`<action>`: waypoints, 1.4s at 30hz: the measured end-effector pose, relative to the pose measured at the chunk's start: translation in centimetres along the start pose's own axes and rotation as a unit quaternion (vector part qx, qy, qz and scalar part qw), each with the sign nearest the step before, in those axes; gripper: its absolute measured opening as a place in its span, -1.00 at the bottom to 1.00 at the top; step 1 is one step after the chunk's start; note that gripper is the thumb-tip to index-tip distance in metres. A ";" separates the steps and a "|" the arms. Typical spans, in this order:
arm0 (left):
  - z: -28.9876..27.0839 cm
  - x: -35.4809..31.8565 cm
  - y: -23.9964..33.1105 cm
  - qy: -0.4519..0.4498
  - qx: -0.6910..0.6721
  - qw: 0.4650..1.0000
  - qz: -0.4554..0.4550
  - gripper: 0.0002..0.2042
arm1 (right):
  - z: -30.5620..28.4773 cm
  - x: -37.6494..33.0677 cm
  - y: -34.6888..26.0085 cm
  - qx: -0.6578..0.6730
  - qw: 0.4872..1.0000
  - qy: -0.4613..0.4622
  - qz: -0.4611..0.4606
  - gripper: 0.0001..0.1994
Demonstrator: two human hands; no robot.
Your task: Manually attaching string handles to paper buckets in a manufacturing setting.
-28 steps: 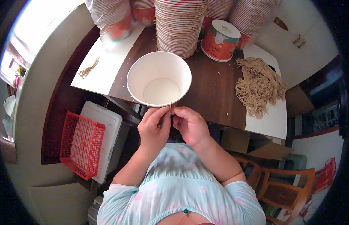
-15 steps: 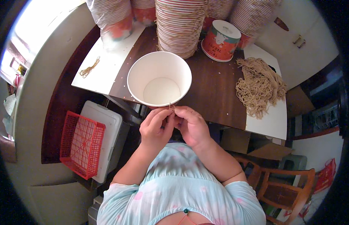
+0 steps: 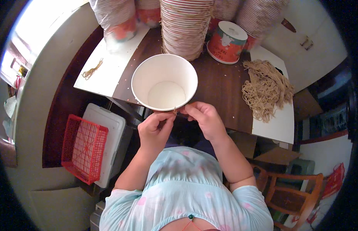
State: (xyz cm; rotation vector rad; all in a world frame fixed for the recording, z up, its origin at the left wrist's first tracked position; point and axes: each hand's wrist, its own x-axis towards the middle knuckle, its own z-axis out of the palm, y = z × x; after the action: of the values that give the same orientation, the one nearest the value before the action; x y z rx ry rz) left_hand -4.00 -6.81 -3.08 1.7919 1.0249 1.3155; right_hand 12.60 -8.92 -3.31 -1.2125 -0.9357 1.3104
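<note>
A white-lined paper bucket [image 3: 163,73] stands upright at the table's near edge, its open mouth toward me. Just below its near rim, my left hand [image 3: 154,129] is closed, thumb and forefinger pinching a short bit of thin tan cord [image 3: 175,111]. My right hand [image 3: 205,120] is at the bucket's near right side, its fingers bent together below the rim. Whatever lies between those fingertips is too small to make out. The bucket's outer wall facing me is mostly hidden.
Behind the bucket rises a tall stack of nested buckets [image 3: 186,29], with wrapped stacks [image 3: 113,23] alongside. A red bucket [image 3: 226,44] stands upside down to its right. A heap of tan cord [image 3: 265,88] lies right, a small bundle [image 3: 92,69] left. A red basket [image 3: 84,148] is lower left.
My hands have drawn apart. The right hand has moved right and up toward the bucket's side, the left slightly left and down. The bucket has shifted very slightly.
</note>
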 end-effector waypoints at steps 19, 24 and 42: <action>-1.1 0.0 0.4 -0.033 -0.085 0.986 -0.142 -0.93 | 1.4 -0.3 -1.1 -0.285 0.942 0.055 -0.168 -0.86; -1.1 0.0 0.4 -0.082 -0.057 0.980 -0.173 -0.91 | 1.3 0.0 -1.3 -0.594 0.714 0.154 -0.337 -0.85; -1.3 2.2 1.1 -0.155 -0.140 0.969 -0.135 -0.91 | 0.6 -0.1 -0.4 0.130 0.987 0.053 -0.079 -0.81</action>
State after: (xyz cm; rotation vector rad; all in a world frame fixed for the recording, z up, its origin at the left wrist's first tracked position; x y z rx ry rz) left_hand -4.64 -5.30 -0.84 1.5224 0.8279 0.9264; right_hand 12.07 -8.93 -2.76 -0.9766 -0.7428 1.1872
